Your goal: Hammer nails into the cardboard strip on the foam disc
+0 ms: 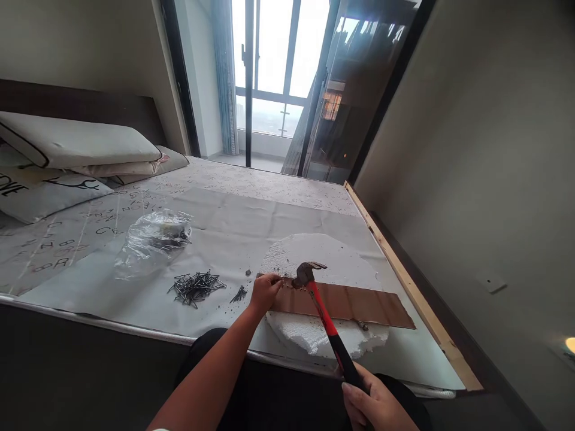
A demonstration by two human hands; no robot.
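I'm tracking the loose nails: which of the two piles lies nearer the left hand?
The small nail pile, close to the left hand; the large nail pile lies farther off, nearer the clear plastic bag.

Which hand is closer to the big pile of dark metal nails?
The left hand: it's right of the nail pile, at one end of the flat brown board. The right hand is farther, gripping the red-and-black hammer.
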